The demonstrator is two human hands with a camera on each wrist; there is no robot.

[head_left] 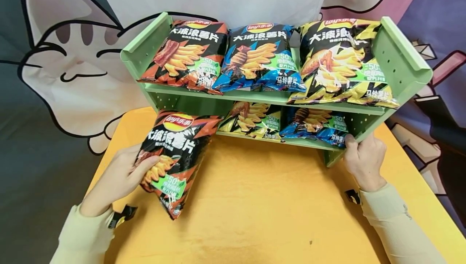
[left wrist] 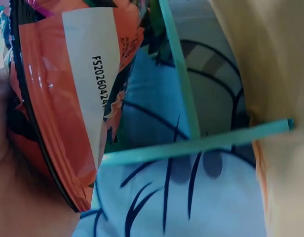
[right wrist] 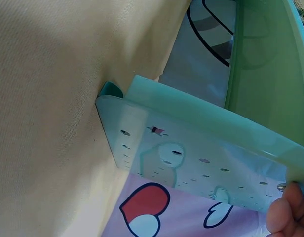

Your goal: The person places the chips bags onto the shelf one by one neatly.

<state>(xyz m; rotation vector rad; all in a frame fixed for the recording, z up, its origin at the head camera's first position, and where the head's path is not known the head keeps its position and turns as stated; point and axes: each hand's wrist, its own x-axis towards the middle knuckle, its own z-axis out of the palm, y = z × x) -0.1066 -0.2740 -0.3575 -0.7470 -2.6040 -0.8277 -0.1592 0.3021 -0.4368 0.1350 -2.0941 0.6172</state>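
Note:
My left hand [head_left: 125,175] grips a red and black bag of potato chips [head_left: 176,151] by its left side, thumb across the front. The bag tilts in front of the lower shelf's left end. In the left wrist view its orange back [left wrist: 58,98] with a printed white strip faces the camera. My right hand [head_left: 365,161] holds the lower right edge of a green two-tier rack [head_left: 269,100]. Right-hand fingertips [right wrist: 292,200] show at the perforated side panel [right wrist: 201,163] in the right wrist view. The lower tier bears a yellow bag [head_left: 253,120] and a blue bag [head_left: 316,124].
Across the upper tier lean a red bag [head_left: 187,55], a blue bag [head_left: 260,58] and a yellow bag [head_left: 342,62]. The rack stands on a yellow table [head_left: 255,207]. Behind it hangs a cartoon-printed cloth [head_left: 80,82].

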